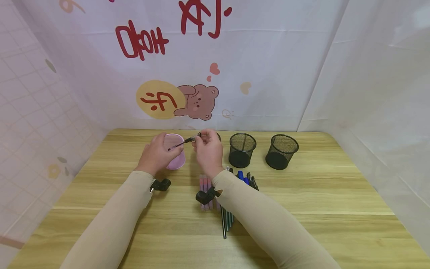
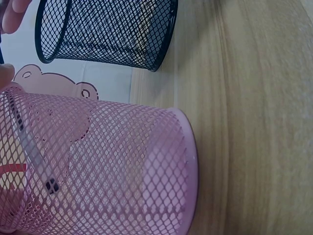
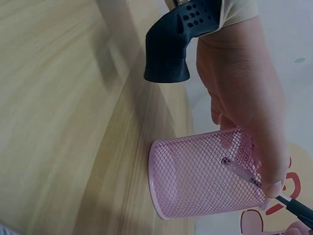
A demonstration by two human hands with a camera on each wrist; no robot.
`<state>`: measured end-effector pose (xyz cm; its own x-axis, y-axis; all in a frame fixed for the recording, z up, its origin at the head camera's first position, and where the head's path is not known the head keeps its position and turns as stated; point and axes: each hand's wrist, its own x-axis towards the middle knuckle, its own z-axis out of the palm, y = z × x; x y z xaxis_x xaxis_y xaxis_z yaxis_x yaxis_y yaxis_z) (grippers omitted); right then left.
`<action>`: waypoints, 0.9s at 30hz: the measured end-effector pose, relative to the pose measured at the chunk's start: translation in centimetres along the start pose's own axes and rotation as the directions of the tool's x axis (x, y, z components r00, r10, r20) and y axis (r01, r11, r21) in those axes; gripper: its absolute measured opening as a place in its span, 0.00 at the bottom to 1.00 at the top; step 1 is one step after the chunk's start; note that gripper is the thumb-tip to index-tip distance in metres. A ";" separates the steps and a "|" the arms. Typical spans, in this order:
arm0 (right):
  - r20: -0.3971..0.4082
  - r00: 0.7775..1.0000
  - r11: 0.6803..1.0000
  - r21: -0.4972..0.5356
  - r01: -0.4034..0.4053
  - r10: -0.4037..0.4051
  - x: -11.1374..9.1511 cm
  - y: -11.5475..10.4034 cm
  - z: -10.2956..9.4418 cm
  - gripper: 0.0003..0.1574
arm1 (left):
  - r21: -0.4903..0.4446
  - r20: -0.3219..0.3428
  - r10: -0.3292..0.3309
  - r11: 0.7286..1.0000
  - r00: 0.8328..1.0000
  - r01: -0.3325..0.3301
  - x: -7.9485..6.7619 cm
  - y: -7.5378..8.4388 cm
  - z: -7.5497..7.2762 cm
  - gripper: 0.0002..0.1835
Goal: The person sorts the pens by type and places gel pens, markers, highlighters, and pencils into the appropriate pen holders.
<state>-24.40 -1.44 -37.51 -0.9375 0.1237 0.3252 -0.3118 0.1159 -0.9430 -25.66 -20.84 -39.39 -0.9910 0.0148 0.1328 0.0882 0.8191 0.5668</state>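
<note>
A pink mesh pen cup stands upright on the table at the left of the row. My left hand grips it round the rim, thumb at the near side. Between the fingertips of my right hand is a pen with a black grip and clear barrel. The pen slants down leftward, and its lower end shows through the mesh inside the pink cup. In the right wrist view, the left thumb lies against the pen at the rim.
Behind my right hand stands a black mesh cup, mostly hidden in the head view. Two more black mesh cups stand to the right. Under the right forearm lie pink-toned pens, dark pencils, and blue and black pens.
</note>
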 end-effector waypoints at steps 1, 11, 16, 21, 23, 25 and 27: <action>0.003 1.000 1.000 -0.002 -0.004 0.004 0.0 0.0 0.0 0.09 | -0.003 0.002 -0.001 1.000 1.000 0.001 0.0 0.0 0.0 0.56; 0.029 0.999 1.000 -0.021 -0.022 0.022 -0.2 0.3 0.4 0.10 | -0.005 0.005 -0.008 1.000 1.000 0.008 0.0 0.0 0.0 0.55; 0.044 0.999 0.999 -0.040 -0.018 0.020 -0.4 0.3 0.6 0.11 | -0.002 -0.003 -0.005 1.000 1.000 0.005 0.0 0.0 0.1 0.54; 0.048 0.999 0.998 -0.053 -0.023 0.025 -0.5 0.2 0.8 0.11 | -0.007 -0.016 0.000 1.000 1.000 0.000 0.1 -0.1 0.2 0.54; 0.049 0.998 0.998 -0.063 -0.031 0.034 -0.5 0.2 0.8 0.11 | -0.008 -0.017 0.000 1.000 1.000 0.000 0.2 -0.1 0.2 0.54; 0.052 0.998 0.997 -0.069 -0.040 0.044 -0.5 0.2 0.9 0.11 | -0.009 -0.017 0.000 1.000 1.000 0.000 0.1 -0.2 0.2 0.54; 0.054 0.997 0.996 -0.078 -0.049 0.053 -0.5 0.1 1.0 0.11 | -0.009 -0.017 -0.001 1.000 1.000 0.001 0.1 -0.2 0.2 0.54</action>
<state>-24.12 -2.43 -37.85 -0.9598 0.0763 0.2701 -0.2524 0.1865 -0.9495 -25.81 -20.86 -39.65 -0.9892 0.0043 0.1463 0.0885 0.8137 0.5745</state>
